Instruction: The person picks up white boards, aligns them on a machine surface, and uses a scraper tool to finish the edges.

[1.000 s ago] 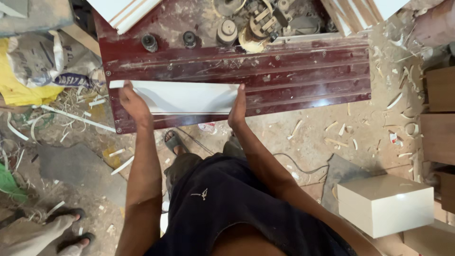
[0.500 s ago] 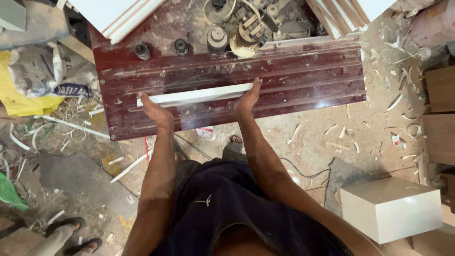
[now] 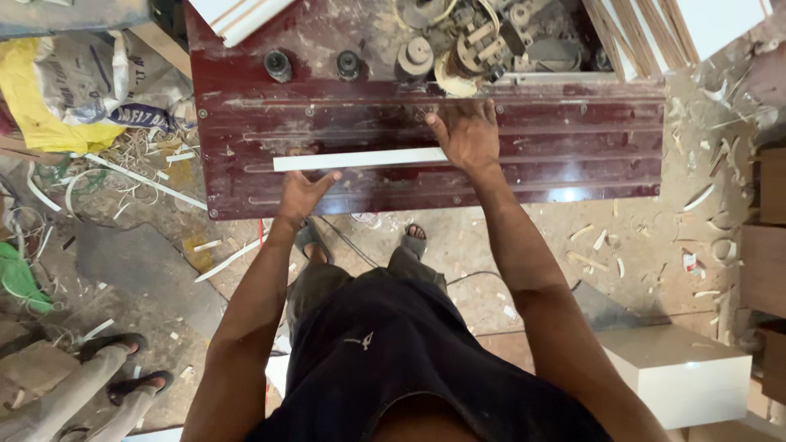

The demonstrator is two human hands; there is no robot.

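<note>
Between the two hands a thin white strip lies flat on the dark red counter, its long axis running left to right, parallel to the grooves in the surface. The right hand rests palm down at the strip's right end, fingers spread onto the counter beyond it, pressing rather than gripping. The left hand sits just on the near side of the strip, nearer its left end, open with fingertips touching its near edge; nothing is clenched. Just beyond the right hand stand the machine's rollers and head. The strip is within reach of both hands.
</note>
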